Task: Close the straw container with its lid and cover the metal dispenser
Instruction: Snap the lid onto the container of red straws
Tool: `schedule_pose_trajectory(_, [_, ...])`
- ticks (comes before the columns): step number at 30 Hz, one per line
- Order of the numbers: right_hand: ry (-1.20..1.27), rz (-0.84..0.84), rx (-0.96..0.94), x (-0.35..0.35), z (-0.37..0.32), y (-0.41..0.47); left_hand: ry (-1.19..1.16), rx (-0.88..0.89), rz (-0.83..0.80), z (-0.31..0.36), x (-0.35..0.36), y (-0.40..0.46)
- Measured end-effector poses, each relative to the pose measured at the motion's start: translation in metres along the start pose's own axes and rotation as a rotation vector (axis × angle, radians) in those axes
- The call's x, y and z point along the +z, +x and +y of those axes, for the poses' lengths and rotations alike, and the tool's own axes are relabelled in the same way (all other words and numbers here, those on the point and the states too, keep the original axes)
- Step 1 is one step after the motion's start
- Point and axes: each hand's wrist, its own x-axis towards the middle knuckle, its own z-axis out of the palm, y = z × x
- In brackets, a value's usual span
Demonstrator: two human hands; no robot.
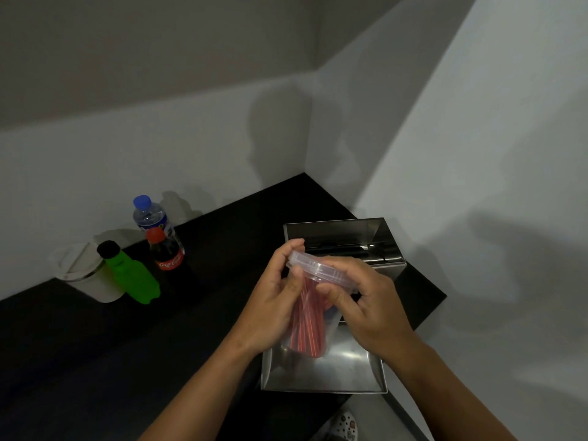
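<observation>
Plainly, both hands press the clear lid (313,267) onto the red-straw container (307,326).

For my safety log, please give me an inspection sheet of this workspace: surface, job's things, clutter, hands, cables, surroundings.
Surface: black counter in a wall corner.
Job's things: clear straw container with red straws, held above the metal dispenser; lid on its top, full seating cannot be told. Dispenser cover stands open.
Clutter: water bottle, cola bottle, green bottle, white cup, all at the left by the wall.
Hands: left hand grips the container; right hand presses on the lid.
Cables: nothing seen.
Surroundings: grey walls; a shoe on the floor below.
</observation>
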Motion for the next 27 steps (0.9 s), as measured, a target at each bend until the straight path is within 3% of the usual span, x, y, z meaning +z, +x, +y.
schedule_pose_trajectory(5, [0.142, -0.090, -0.008, -0.005, -0.006, 0.000, -0.044, -0.022, 0.011, 0.002, -0.004, 0.003])
schedule_pose_trajectory(10, [0.244, -0.178, 0.045, -0.019, 0.005, -0.002, -0.360, -0.196, -0.008, -0.001, -0.016, 0.001])
schedule_pose_trajectory(13, [0.285, -0.162, 0.064, -0.019, 0.009, -0.004, -0.325, -0.249, -0.047, -0.003, -0.020, 0.002])
schedule_pose_trajectory(17, [0.259, -0.104, 0.064, -0.021, 0.007, -0.004, 0.024, -0.118, -0.007, 0.008, -0.021, 0.005])
schedule_pose_trajectory(21, [0.150, -0.064, 0.002, -0.024, 0.002, 0.001, 0.063, 0.048, -0.016, 0.019, -0.018, 0.008])
schedule_pose_trajectory(27, [-0.002, 0.039, -0.125, -0.013, -0.006, -0.002, 0.025, 0.097, 0.030, 0.019, -0.010, 0.010])
